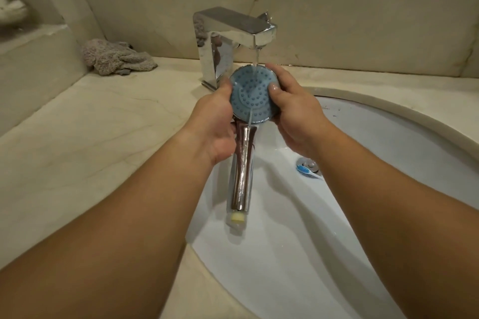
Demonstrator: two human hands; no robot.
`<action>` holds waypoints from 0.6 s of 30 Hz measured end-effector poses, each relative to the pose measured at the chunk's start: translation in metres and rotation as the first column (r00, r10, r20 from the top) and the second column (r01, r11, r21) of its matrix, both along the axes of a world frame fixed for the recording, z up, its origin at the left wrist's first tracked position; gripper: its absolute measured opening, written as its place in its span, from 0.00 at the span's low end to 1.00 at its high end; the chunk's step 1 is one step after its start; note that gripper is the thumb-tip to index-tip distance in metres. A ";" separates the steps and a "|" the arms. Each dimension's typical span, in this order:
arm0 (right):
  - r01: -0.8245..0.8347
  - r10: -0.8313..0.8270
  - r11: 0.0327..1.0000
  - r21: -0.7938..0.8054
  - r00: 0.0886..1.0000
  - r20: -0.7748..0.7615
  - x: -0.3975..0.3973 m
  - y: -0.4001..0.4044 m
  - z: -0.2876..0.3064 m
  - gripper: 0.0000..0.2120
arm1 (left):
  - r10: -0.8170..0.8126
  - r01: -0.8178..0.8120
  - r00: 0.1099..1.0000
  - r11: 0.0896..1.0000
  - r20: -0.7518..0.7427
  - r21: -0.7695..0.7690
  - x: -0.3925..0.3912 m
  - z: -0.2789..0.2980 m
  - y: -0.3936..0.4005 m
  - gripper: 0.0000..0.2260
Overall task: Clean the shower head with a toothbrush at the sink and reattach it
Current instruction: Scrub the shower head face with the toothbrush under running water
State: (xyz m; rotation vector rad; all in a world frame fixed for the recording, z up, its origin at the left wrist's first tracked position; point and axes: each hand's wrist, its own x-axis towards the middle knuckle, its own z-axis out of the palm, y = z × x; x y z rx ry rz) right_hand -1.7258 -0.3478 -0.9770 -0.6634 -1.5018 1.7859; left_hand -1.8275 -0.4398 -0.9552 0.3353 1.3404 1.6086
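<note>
Rinsing looks like the step: both hands, left hand (216,121) and right hand (293,114), grasp the shower head (252,97) under the faucet (233,36) stream. Toothbrush (308,171) apparently lies by the drain. Next: drain it, then reattach.

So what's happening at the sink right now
A person is rinsing a shower head under the running faucet. Both hands grip the round head: the left hand on its left edge, the right hand on its right with the thumb on the blue nozzle face. Water runs down the chrome handle, which points toward the person over the white sink. A blue toothbrush lies by the drain, not in use. A crumpled towel sits on the counter.
</note>
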 end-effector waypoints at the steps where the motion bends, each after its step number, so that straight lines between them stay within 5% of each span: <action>1: -0.049 0.048 0.998 -0.045 0.998 -0.029 0.003 0.000 0.000 0.21 | 0.004 -0.004 1.000 1.000 0.001 0.003 0.000 0.000 0.000 0.24; 7: -0.179 0.154 0.974 -0.135 0.972 -0.179 0.012 0.002 -0.001 0.25 | 0.027 -0.026 1.000 0.997 -0.006 0.069 0.002 0.002 -0.003 0.21; 13: 0.186 -0.196 0.970 -0.159 0.979 -0.051 -0.013 -0.007 0.006 0.13 | 0.015 -0.023 0.998 0.991 0.059 0.133 0.009 0.001 0.002 0.19; 18: 0.406 -0.394 0.910 -0.084 0.910 0.126 -0.032 -0.013 0.005 0.25 | -0.036 0.018 0.992 0.989 0.121 0.149 0.009 -0.002 0.005 0.21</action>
